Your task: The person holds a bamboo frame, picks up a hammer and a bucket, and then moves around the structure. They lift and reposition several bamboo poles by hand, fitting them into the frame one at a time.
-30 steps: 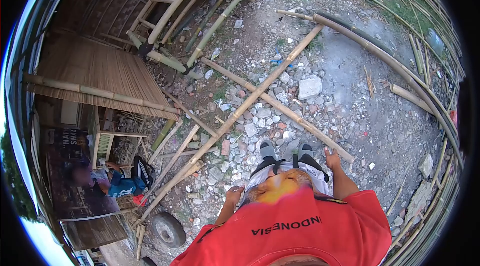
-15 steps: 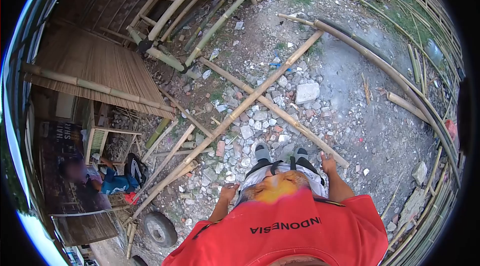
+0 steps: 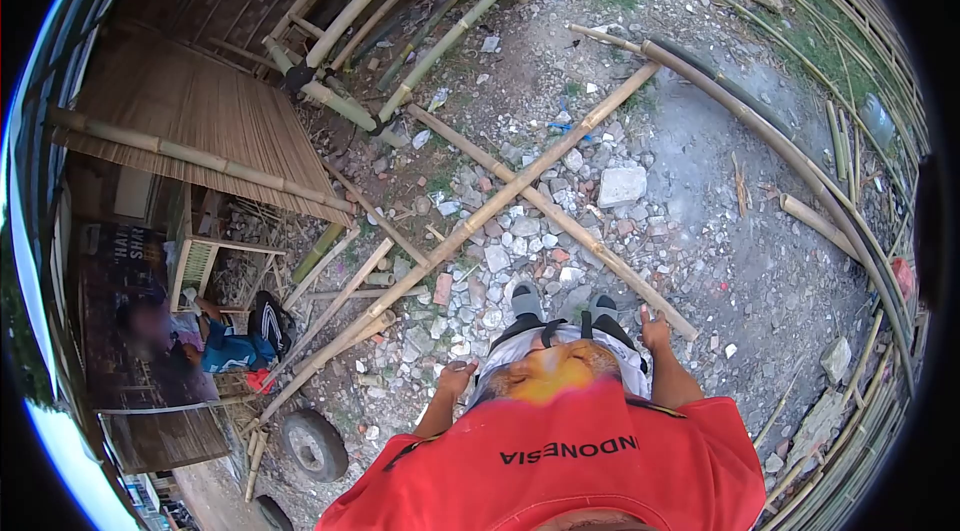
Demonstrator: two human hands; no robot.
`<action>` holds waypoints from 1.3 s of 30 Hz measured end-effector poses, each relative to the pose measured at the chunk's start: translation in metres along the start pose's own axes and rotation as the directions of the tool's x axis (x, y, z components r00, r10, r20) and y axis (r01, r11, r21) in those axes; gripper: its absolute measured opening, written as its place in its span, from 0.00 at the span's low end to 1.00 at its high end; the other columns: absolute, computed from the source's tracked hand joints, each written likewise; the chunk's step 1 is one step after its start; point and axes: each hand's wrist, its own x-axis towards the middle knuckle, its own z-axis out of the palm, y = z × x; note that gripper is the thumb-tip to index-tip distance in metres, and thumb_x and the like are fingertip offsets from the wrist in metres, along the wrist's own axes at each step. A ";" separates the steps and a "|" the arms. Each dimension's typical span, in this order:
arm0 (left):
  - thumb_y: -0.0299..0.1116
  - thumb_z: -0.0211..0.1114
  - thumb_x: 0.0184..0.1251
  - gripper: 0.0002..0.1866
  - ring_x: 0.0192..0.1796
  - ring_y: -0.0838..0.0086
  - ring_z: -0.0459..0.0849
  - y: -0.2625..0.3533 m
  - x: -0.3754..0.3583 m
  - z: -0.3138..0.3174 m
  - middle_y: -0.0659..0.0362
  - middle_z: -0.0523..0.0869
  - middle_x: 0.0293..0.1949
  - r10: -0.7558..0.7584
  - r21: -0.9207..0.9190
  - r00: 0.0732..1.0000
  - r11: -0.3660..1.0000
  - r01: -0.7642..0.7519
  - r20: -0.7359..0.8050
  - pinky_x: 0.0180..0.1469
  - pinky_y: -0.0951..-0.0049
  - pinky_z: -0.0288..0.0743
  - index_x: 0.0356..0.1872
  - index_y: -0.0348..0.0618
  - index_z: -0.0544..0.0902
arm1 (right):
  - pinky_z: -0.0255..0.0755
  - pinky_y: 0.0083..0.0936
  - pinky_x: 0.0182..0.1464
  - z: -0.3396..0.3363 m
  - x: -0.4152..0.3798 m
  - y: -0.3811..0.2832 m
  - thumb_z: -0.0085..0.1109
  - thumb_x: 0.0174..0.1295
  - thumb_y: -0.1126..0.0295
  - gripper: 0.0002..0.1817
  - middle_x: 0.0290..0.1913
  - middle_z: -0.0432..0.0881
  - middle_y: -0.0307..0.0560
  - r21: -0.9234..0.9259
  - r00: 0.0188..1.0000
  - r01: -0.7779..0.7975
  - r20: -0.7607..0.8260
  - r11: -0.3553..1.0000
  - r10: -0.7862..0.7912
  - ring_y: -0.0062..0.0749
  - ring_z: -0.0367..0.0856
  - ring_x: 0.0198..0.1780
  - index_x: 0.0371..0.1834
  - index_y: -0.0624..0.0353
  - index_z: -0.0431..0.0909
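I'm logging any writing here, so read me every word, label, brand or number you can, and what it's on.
"INDONESIA", upside down in black letters, on the wearer's red cloth shirt.
"HA…" and "SHAR…", pale letters turned sideways, on the dark flat banner; the rest is too blurred to read.
Any marks on the other person's blue cloth shirt: too small to read.

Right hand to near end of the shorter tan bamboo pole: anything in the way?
Nothing visible between the bare right hand and that end of the shorter tan bamboo pole. A longer tan bamboo pole crosses it farther off.
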 end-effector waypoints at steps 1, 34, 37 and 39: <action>0.56 0.73 0.59 0.36 0.60 0.57 0.83 -0.001 0.001 0.000 0.42 0.85 0.56 -0.008 -0.008 1.000 1.000 0.008 0.008 0.62 0.64 0.75 0.56 0.32 0.83 | 0.79 0.32 0.25 0.003 0.000 0.003 0.55 0.66 0.35 0.49 0.35 0.84 0.57 -0.012 1.000 0.003 -0.024 1.000 -0.003 0.41 0.86 0.26 0.79 0.59 0.53; 0.54 0.73 0.60 0.37 0.60 0.55 0.83 0.006 -0.005 0.004 0.40 0.85 0.56 -0.042 -0.045 0.999 0.998 0.043 0.008 0.62 0.63 0.75 0.60 0.31 0.80 | 0.79 0.32 0.25 -0.030 -0.020 -0.034 0.58 0.66 0.38 0.49 0.35 0.84 0.56 0.126 0.996 -0.038 0.085 0.991 0.028 0.41 0.86 0.25 0.78 0.62 0.54; 0.55 0.73 0.60 0.37 0.61 0.55 0.83 0.009 -0.006 0.003 0.40 0.85 0.56 -0.046 -0.020 0.999 0.999 0.046 0.010 0.63 0.63 0.74 0.60 0.32 0.80 | 0.79 0.32 0.24 -0.010 0.007 -0.006 0.58 0.65 0.38 0.49 0.35 0.84 0.55 0.006 1.000 0.028 0.007 1.000 -0.029 0.41 0.86 0.26 0.78 0.62 0.54; 0.55 0.73 0.60 0.37 0.61 0.55 0.83 0.006 -0.003 0.004 0.41 0.85 0.56 -0.047 -0.013 0.999 0.999 0.047 0.005 0.63 0.63 0.74 0.60 0.32 0.80 | 0.79 0.33 0.24 -0.032 -0.014 -0.034 0.59 0.65 0.38 0.49 0.35 0.83 0.55 0.073 0.998 -0.037 0.057 0.997 0.033 0.41 0.86 0.26 0.78 0.62 0.55</action>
